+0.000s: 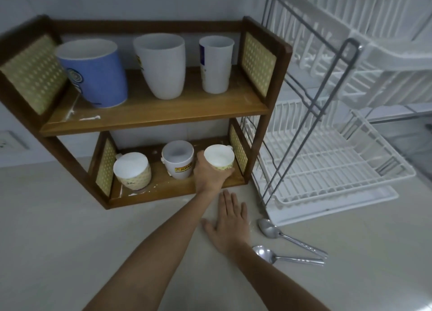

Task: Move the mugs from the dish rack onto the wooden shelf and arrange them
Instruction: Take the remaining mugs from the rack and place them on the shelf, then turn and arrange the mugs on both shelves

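Note:
The wooden shelf (152, 117) stands on the counter against the wall. Its top board carries a blue mug (93, 73), a large white mug (162, 65) and a slim white mug (216, 64). On the bottom board sit a yellow-patterned mug (133, 171) at the left and a white mug with a yellow label (177, 160) in the middle. My left hand (208, 174) is shut on a second yellow-patterned mug (219, 157) at the right end of the bottom board. My right hand (228, 222) lies flat on the counter, fingers apart. No mugs show in the white dish rack (327, 161).
The dish rack stands right of the shelf on a white drip tray (339, 207). Two metal spoons (287, 236) lie on the counter in front of the rack, beside my right wrist. A wall socket (10, 142) is at the far left.

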A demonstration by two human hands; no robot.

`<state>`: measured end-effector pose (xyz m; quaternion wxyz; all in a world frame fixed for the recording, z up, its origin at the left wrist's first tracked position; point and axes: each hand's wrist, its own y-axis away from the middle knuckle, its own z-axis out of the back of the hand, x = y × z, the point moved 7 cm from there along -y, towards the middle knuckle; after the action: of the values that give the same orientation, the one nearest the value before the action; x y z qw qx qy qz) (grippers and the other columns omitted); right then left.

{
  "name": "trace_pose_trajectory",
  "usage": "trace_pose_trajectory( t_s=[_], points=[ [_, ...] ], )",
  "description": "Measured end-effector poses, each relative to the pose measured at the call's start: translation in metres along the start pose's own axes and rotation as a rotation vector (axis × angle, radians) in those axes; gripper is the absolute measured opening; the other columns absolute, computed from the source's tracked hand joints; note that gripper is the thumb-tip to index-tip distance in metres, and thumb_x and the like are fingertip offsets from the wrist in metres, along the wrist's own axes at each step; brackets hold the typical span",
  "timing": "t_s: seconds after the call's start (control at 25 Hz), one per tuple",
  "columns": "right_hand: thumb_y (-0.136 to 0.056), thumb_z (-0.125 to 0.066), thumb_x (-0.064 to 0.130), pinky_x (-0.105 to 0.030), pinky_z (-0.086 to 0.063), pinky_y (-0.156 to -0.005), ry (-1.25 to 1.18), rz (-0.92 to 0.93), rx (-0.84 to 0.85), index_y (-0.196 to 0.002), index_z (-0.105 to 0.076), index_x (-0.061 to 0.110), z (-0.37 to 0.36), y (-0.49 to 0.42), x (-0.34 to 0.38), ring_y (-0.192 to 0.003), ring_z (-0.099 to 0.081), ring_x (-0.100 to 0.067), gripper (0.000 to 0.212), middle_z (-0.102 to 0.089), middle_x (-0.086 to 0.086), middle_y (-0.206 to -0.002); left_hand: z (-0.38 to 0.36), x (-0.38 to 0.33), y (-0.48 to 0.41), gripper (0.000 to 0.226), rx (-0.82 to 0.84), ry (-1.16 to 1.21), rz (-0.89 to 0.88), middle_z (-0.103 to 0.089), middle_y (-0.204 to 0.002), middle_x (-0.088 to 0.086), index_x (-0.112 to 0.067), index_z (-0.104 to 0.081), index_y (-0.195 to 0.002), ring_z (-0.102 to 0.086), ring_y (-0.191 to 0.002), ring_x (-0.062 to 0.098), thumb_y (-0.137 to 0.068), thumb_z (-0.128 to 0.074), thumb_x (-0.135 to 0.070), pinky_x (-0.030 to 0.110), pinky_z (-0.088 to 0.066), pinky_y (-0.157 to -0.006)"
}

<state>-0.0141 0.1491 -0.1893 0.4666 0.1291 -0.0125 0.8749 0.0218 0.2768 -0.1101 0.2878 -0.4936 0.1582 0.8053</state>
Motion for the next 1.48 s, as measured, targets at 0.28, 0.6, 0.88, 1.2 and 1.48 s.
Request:
trace_pose_trajectory(
  t_s=[0.28, 0.6, 0.88, 1.2, 1.48],
  points=[
    [-0.081, -0.014, 0.072, -0.044, 0.009, -0.119, -0.006, 0.000, -0.009, -0.152, 0.005, 0.012, 0.000, -0.001, 0.000, -0.148, 0.014, -0.021, 0.094, 0.006, -0.004, -0.163, -0.011, 0.010, -0.013, 0.091, -0.006, 0.029, -0.012, -0.057, -0.124, 0.010, -0.010, -0.042, -0.127, -0.053, -0.117, 0.026, -0.054, -0.091, -0.033, 0.030, -0.047, -0.086],
    [-0.082, -0.018, 0.070, -0.044, 0.007, -0.120, -0.019, -0.001, 0.022, -0.152, 0.005, 0.012, 0.005, 0.001, 0.004, -0.148, 0.012, -0.021, 0.094, 0.005, -0.003, -0.163, 0.040, -0.032, 0.012, 0.051, 0.407, -0.321, -0.196, -0.059, -0.127, 0.012, -0.005, -0.051, -0.130, -0.054, -0.117, 0.024, -0.086, -0.068, -0.026, 0.035, -0.046, -0.095],
    [-0.083, -0.062, 0.022, -0.040, -0.048, -0.088, -0.640, -0.024, -0.346, -0.113, -0.060, 0.020, 0.122, 0.000, 0.030, -0.107, -0.058, -0.028, 0.030, -0.066, -0.004, -0.110, 0.221, -0.153, 0.023, 0.014, 0.643, -0.247, -0.411, -0.072, -0.099, -0.015, -0.024, -0.072, -0.100, -0.065, -0.092, -0.005, -0.091, -0.062, -0.029, 0.010, -0.051, -0.078],
    [-0.086, -0.057, 0.035, -0.035, -0.048, -0.091, -0.563, 0.460, -0.655, -0.119, -0.057, 0.024, 0.369, -0.046, 0.153, -0.111, -0.053, -0.018, 0.035, -0.057, 0.000, -0.119, 0.304, -0.220, -0.072, 0.070, 0.196, -0.797, -0.511, -0.033, -0.154, 0.003, -0.021, -0.029, -0.148, -0.032, -0.139, 0.021, -0.089, -0.062, -0.041, 0.032, -0.030, -0.110],
    [-0.072, -0.051, 0.077, -0.044, -0.043, -0.098, 0.242, 0.323, -0.170, -0.138, -0.041, 0.019, 0.362, -0.121, 0.199, -0.123, -0.048, -0.034, 0.089, -0.048, -0.010, -0.139, 0.297, -0.201, -0.104, 0.064, 0.253, -1.039, -0.417, -0.046, -0.146, -0.003, -0.031, -0.046, -0.138, -0.043, -0.130, 0.022, -0.084, -0.048, -0.065, 0.041, -0.030, -0.109]
  ],
)
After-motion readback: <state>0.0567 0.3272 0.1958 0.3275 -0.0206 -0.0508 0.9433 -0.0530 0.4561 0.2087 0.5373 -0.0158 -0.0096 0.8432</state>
